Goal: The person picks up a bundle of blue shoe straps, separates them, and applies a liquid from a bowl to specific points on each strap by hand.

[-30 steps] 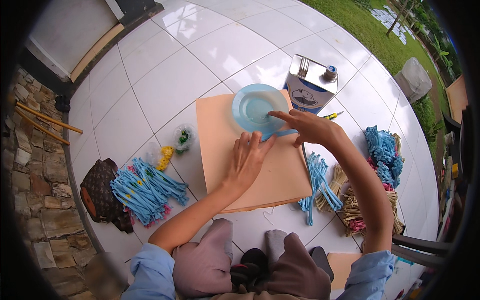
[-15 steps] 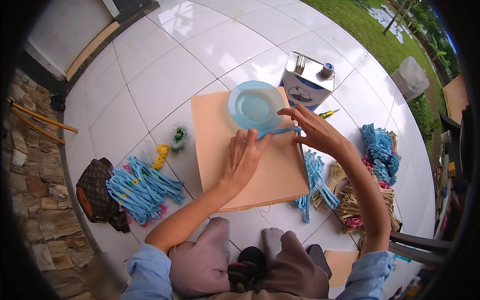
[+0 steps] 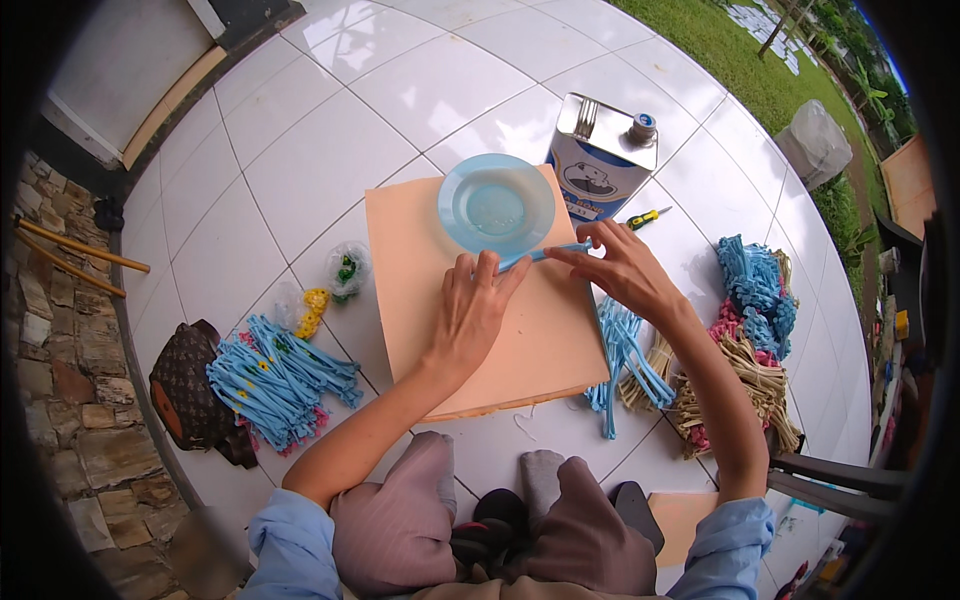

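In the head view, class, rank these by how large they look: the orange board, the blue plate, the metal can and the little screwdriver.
1. orange board
2. metal can and blue plate: much alike, and the can lies farther off, so no ranking
3. screwdriver, smallest by far

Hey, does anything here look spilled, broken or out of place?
Nothing stands out. The blue plate sits flat on the board, the metal can stands upright, and both hands rest on a blue strip.
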{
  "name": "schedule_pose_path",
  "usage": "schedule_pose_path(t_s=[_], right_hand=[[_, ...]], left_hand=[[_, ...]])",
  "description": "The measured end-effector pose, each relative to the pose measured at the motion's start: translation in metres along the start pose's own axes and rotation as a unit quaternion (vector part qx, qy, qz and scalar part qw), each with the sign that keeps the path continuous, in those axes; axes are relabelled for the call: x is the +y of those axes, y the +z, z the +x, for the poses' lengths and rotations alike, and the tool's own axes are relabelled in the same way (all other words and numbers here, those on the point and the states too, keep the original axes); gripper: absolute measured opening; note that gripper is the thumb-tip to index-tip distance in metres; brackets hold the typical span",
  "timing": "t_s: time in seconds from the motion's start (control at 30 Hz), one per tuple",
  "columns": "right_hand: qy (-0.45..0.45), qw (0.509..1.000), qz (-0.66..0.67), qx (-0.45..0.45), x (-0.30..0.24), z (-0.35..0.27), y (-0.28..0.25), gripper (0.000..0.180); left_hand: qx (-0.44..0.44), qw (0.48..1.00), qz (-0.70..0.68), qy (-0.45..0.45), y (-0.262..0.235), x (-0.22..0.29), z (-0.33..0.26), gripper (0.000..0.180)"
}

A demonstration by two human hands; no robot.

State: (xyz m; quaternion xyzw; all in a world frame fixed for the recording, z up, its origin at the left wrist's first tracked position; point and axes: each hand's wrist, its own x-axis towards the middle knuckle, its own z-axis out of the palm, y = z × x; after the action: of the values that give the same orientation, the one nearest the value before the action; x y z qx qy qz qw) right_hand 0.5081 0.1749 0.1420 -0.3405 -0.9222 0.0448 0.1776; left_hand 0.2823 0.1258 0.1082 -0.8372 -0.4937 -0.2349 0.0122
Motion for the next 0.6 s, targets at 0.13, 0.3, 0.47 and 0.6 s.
schedule_pose_path(t_s=[0.13, 0.3, 0.47, 0.6], right_hand=[[-0.008, 1.000, -0.022, -0.009, 0.0002, 0.0018, -0.0016, 0.041], [-0.019, 0.998, -0.053, -0.008, 0.0012, 0.0018, -0.0009, 0.041], [-0.039, 0.996, -0.076, -0.007, 0.0012, 0.0024, -0.0008, 0.042], [-0.007, 0.997, -0.071, -0.008, 0.0014, -0.0026, 0.0012, 0.048]], left_hand=[[0.003, 1.000, 0.005, 0.001, -0.0009, 0.0006, 0.0004, 0.055], [0.001, 1.000, 0.006, 0.001, -0.0009, 0.0012, 0.0009, 0.056], [-0.008, 1.000, 0.012, 0.001, 0.0001, -0.0016, 0.0002, 0.052], [-0.006, 1.000, 0.001, -0.003, -0.0011, -0.0003, 0.0013, 0.055]])
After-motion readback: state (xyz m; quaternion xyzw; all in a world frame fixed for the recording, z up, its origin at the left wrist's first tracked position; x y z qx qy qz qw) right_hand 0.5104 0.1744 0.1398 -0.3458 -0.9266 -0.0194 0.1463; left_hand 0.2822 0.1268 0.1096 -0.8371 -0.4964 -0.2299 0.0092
